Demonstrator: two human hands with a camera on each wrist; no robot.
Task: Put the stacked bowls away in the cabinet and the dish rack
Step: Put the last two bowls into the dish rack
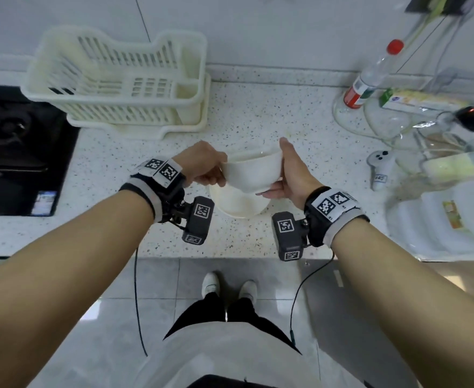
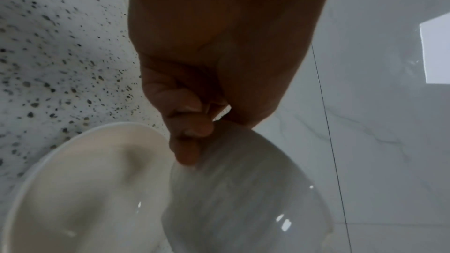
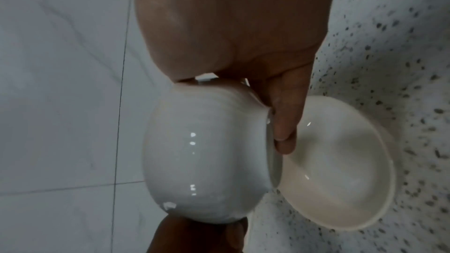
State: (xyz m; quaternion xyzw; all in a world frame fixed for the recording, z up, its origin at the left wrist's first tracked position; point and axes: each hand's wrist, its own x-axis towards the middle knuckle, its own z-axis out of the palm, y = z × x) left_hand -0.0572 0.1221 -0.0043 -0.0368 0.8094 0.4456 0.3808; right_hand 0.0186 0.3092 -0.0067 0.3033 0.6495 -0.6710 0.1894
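Note:
Both hands hold a glossy white bowl (image 1: 251,172) (image 2: 246,195) (image 3: 207,153) lifted just above the speckled counter. My left hand (image 1: 202,166) (image 2: 192,136) grips its left rim with curled fingers. My right hand (image 1: 289,175) (image 3: 282,122) grips the right side, thumb up at the rim and fingers under the foot. A cream bowl (image 1: 238,203) (image 2: 85,189) (image 3: 340,163) sits on the counter directly beneath. The empty cream plastic dish rack (image 1: 118,82) stands at the back left of the counter (image 1: 272,113).
A black gas hob (image 1: 14,147) lies at the left. A clear bottle with a red cap (image 1: 370,77), glass bowls (image 1: 370,119), a white controller (image 1: 380,169) and a white plastic lid (image 1: 448,214) crowd the right side. The counter's front edge (image 1: 230,256) runs below my wrists.

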